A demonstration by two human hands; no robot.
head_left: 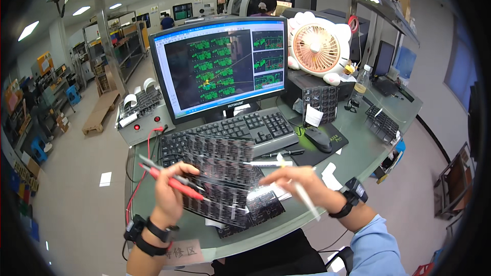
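Observation:
My left hand (170, 189) is closed around a red test probe (185, 190) with a red lead. A slim grey pointed tool (153, 165) also lies across that hand; its exact kind is unclear. Just right of the fingers, a dark circuit board panel (220, 156) stands tilted over the keyboard's front edge; whether my left hand grips it is hidden. My right hand (302, 184), blurred by motion, holds a thin white stick-like tool (307, 202), its index finger stretched toward the panel's right edge. Another dark board (266, 208) lies under the panel on the green mat.
Behind the panel are a black keyboard (271, 128) and a monitor (217, 66) showing a board layout. A mouse (318, 139), a white fan (316, 46), a bottle (362, 79) and more boards (382, 122) stand right. A grey box (142, 129) with red sockets sits left.

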